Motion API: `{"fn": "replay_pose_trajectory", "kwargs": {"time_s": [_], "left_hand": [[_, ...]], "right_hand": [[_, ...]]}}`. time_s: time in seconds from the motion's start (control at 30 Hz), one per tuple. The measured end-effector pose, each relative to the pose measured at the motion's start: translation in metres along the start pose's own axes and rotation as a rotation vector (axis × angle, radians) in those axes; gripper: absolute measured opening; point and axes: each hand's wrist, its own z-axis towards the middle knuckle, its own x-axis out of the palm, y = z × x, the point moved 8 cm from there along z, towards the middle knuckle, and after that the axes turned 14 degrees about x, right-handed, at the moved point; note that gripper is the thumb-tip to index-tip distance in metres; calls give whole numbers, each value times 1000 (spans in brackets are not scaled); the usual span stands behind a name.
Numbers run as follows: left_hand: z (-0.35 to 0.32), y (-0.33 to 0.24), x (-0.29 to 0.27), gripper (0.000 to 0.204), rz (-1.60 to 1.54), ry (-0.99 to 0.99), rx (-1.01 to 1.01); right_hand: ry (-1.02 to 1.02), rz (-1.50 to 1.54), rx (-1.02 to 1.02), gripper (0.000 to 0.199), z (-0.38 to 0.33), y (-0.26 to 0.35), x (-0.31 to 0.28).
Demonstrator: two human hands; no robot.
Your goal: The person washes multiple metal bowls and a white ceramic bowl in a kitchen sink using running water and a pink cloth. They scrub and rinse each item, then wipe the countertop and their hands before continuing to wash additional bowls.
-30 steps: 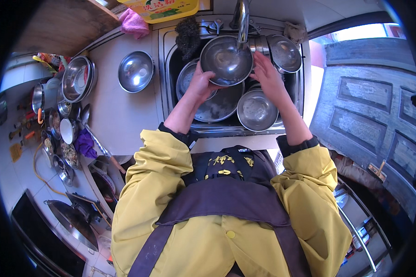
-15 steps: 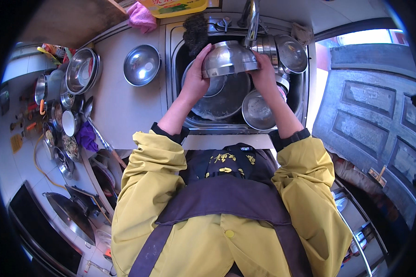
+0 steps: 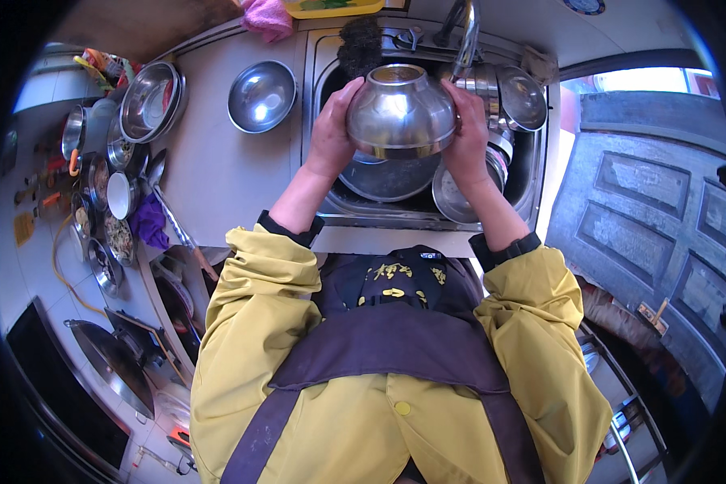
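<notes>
Between my two hands a shiny steel bowl (image 3: pixel 401 117) hangs over the sink, turned so its round foot faces up toward me. My left hand (image 3: pixel 335 125) grips its left side and my right hand (image 3: pixel 468 129) its right side; some fingers are hidden behind the bowl. Below it a large metal basin (image 3: pixel 391 181) lies in the sink (image 3: pixel 323 208), partly covered by the held bowl. Close to my right forearm are a smaller metal bowl (image 3: pixel 452 198) and several stacked steel bowls and pots (image 3: pixel 521 98). The faucet (image 3: pixel 468 40) rises behind my right hand.
Another steel bowl (image 3: pixel 262 97) rests on the counter (image 3: pixel 218 173) left of the sink. Nested basins (image 3: pixel 152 101), a white bowl (image 3: pixel 122 195) and a long-handled ladle (image 3: pixel 177 222) lie farther left. A dark scrubber (image 3: pixel 360 47) sits at the sink's back rim, with a pink cloth (image 3: pixel 268 19) beyond.
Both hands have brought the bowl slightly nearer and lower in view, tipping it so its foot now shows. The whole view has also shifted slightly.
</notes>
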Motion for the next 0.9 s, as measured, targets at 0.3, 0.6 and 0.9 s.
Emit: {"fn": "replay_pose_trajectory", "kwargs": {"time_s": [0.3, 0.6, 0.9], "left_hand": [[-24, 2, -24, 59, 112, -86, 131], [-73, 71, -73, 37, 29, -195, -702], [-96, 124, -135, 34, 74, -137, -1164]], "right_hand": [[30, 29, -146, 52, -6, 21, 21], [362, 84, 370, 41, 14, 11, 112], [499, -91, 259, 39, -5, -1, 159]]}}
